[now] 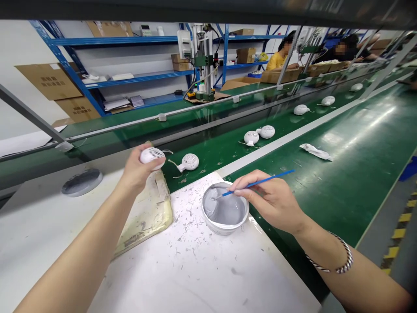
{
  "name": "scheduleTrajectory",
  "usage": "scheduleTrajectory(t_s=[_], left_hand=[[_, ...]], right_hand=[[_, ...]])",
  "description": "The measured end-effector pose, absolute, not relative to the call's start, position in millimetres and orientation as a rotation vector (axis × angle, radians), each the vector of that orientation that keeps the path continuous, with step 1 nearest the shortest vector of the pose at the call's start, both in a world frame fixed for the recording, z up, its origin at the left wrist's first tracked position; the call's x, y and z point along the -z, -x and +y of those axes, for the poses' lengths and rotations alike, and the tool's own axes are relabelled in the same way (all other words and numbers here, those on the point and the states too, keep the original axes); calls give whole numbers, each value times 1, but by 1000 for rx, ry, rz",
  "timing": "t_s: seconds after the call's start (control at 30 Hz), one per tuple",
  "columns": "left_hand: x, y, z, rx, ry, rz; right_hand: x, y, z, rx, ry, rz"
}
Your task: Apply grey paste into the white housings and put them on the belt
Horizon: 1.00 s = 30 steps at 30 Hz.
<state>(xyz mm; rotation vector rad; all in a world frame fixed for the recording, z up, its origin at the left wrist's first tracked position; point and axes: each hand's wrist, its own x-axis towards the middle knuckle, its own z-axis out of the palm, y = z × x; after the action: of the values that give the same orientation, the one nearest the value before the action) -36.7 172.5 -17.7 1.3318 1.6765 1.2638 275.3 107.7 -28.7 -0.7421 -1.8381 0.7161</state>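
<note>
A round white plastic part with a slotted face (151,157) is gripped in my left hand (135,169), lifted above the near edge of the green conveyor belt. My right hand (270,198) pinches a thin blue paintbrush (260,184), its tip down inside a white tub (224,228) of grey paste (230,209). The tub stands on a white board (182,261) flecked with grey bits. Just right of my left hand, a similar white part (190,161) with a short stem and wire lies on the belt.
More white parts (251,138) lie along the green belt (221,152). A crumpled white tube (316,152) rests on the green table at right. A grey-coated lid (82,182) sits at left. Metal posts (288,58) cross the view; people (280,54) sit farther down the line.
</note>
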Motion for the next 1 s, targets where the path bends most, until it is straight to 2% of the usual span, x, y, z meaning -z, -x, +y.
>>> scheduleTrajectory(t_s=[0.27, 0.5, 0.8, 1.0], left_hand=[[1, 12, 116, -1523, -713, 1145], [10, -2, 97, -1481, -929, 1155], [10, -19, 77, -1382, -1005, 1069], [6, -29, 64, -1100, -908, 1003]], right_hand=[[32, -272, 128, -1242, 815, -1223], [37, -274, 142, -1496, 853, -907], [38, -278, 144, -1595, 771, -885], [35, -278, 142, -1573, 719, -863]])
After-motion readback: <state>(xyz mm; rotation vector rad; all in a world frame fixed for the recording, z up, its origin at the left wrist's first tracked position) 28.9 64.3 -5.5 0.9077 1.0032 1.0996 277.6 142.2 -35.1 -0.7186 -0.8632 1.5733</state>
